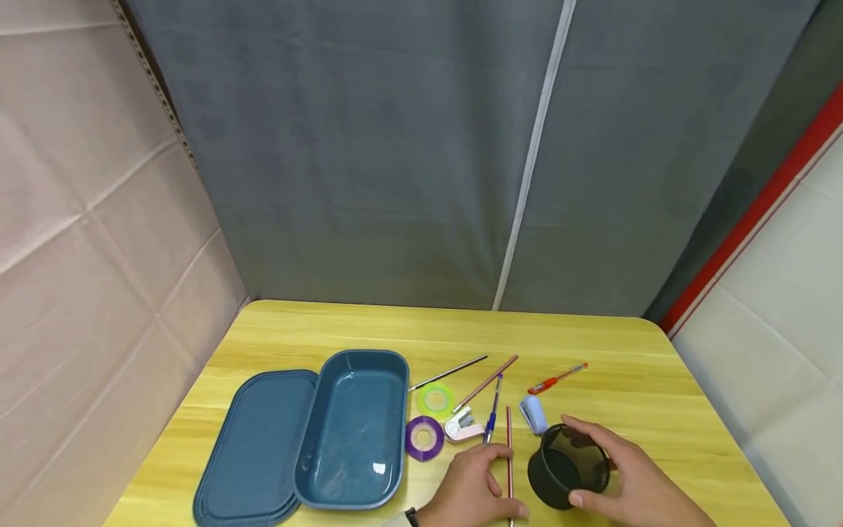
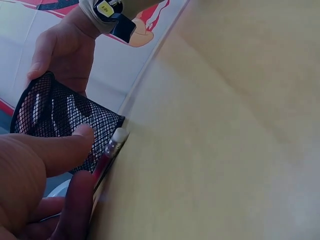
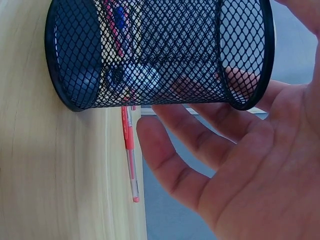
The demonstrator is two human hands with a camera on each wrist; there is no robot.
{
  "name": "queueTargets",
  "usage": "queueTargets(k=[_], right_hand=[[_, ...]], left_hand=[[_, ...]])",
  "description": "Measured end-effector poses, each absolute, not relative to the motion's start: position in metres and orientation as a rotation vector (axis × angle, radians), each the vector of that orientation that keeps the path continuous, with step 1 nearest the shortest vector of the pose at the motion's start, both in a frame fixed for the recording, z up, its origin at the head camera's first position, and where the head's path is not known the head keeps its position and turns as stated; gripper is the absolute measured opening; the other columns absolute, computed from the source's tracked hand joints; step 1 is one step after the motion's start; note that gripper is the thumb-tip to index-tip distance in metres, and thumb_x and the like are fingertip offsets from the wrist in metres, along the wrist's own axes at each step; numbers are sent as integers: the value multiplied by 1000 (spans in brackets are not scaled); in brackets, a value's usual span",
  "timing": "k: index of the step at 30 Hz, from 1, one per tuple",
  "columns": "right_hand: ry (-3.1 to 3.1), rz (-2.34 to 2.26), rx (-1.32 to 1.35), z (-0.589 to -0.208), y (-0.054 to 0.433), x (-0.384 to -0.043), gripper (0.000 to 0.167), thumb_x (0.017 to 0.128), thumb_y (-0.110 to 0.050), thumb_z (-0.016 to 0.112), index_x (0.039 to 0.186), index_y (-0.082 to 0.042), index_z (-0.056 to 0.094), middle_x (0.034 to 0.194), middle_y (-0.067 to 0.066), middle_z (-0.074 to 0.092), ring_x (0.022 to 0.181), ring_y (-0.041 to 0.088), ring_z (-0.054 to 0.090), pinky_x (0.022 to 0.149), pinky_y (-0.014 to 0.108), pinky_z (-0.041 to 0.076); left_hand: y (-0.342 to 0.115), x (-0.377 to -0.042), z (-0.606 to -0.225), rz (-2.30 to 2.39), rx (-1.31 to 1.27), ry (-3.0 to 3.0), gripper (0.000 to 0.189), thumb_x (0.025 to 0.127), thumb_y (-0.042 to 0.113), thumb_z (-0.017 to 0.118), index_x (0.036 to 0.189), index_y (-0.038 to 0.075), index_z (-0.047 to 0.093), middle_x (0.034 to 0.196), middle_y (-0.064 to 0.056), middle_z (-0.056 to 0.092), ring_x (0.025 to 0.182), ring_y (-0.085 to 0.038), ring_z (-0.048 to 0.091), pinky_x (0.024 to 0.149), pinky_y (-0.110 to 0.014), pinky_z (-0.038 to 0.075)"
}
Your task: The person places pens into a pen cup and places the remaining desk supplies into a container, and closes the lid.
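Observation:
My right hand [image 1: 635, 476] holds a black mesh pen cup [image 1: 556, 479] by its sides, thumb on the near side and fingers on the far side. In the right wrist view the fingers curve behind the mesh cup [image 3: 165, 55]. My left hand [image 1: 467, 487] is at a reddish pencil [image 1: 509, 432] lying on the table, left of the cup. The left wrist view has the pencil's white eraser end [image 2: 119, 135] between the spread thumb and forefinger. Beyond the hands lie a blue pen [image 1: 492, 421], a light blue stapler [image 1: 534, 415] and a red pen [image 1: 553, 381].
On the left, a blue rectangular box [image 1: 352, 439] stands beside its lid [image 1: 253, 454]. Between box and pens are purple tape [image 1: 411, 439], green tape [image 1: 436, 387], a white-and-pink stapler-like item [image 1: 464, 428], a dark pencil [image 1: 454, 370] and another reddish pencil [image 1: 484, 384].

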State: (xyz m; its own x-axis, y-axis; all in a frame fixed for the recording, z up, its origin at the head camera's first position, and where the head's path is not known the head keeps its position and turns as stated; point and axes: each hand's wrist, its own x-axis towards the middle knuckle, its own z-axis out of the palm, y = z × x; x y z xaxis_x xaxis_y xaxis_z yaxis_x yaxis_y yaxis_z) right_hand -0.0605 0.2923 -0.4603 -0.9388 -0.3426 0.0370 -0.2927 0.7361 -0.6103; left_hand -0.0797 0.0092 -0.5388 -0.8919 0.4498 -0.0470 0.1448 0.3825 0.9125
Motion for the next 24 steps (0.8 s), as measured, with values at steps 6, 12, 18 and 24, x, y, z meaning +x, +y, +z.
queueTargets(k=[6,12,18,24], right_hand=[[2842,-973,-504,-461,293,-61,76,90,-41,85,156,-28,50,151,-3,59,127,0,57,90,29,57],[2815,-967,-480,-460,293,-61,76,91,-42,84,157,-32,48,152,-3,58,129,0,57,90,30,57],[2794,-980,-466,-459,293,-62,76,91,-41,83,157,-28,48,152,-2,58,129,-1,56,90,29,57],[2775,-996,-460,-461,295,-63,77,92,-43,83,158,-25,48,154,-2,57,129,-2,55,91,28,56]], left_hand=[[16,-81,-534,1363,568,2462,79,70,38,100,139,18,66,122,10,67,66,6,56,76,-17,52],[22,-81,-527,1277,534,2507,76,70,30,99,138,19,67,131,6,67,66,6,54,76,-19,52],[22,-80,-524,1348,482,2434,68,73,10,93,136,17,68,116,10,67,62,4,56,61,-16,50],[18,-80,-524,1429,459,2380,70,71,1,87,137,15,68,102,13,63,61,4,57,60,-16,50]])
